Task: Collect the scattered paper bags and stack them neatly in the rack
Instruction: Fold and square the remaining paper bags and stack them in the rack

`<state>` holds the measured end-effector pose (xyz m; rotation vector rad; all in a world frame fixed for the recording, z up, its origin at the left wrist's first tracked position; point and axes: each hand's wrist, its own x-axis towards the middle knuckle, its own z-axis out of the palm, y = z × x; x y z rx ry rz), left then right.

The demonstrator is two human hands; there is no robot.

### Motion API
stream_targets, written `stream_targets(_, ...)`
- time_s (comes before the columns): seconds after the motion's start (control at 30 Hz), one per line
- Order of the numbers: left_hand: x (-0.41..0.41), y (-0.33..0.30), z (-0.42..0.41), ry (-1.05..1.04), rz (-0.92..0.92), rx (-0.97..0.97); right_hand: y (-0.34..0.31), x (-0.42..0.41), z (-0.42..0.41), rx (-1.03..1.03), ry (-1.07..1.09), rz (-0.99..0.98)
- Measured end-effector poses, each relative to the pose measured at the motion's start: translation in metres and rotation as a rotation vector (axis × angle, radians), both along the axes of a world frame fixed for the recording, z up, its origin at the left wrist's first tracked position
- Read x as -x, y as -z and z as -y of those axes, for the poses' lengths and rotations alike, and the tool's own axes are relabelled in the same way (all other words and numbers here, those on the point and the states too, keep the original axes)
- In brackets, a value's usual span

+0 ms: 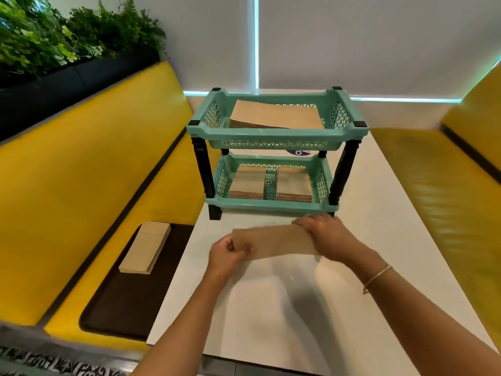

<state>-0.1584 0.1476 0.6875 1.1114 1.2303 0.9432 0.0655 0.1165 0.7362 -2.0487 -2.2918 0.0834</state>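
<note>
Rack (273,137) beyond held bag (273,244).

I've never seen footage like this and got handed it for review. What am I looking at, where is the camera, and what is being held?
There is no machine here: a person wears one wide-angle camera on the head, looking down at their own bare arms. The left hand and right hand each grip one end of a flat brown paper bag above the white table. Behind it stands a two-tier teal plastic rack with black legs: one pile of brown bags lies in its top tray, two piles side by side in the lower one. To the left, another stack of tan paper bags rests on a dark brown tray on the yellow bench seat.
</note>
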Motion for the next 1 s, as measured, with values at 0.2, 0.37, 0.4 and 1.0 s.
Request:
stream_targets(0.2, -0.013, 0.003, 0.004, 0.011, -0.024, 0.006, 0.008, 0.000, -0.004, -0.061, 0.012, 0.075)
stream_targets(0.37, -0.007, -0.002, -0.008, 0.052, -0.024, 0.001, -0.012, 0.003, -0.005, -0.026, 0.033, 0.084)
stream_targets(0.4, -0.008, -0.001, -0.008, 0.065, -0.033, -0.003, -0.010, 0.006, -0.004, -0.009, 0.040, 0.092)
stream_targets(1.0, 0.012, -0.177, -0.031, -0.162, 0.120, -0.616, -0.150, 0.021, 0.001, -0.265, 0.072, -0.710)
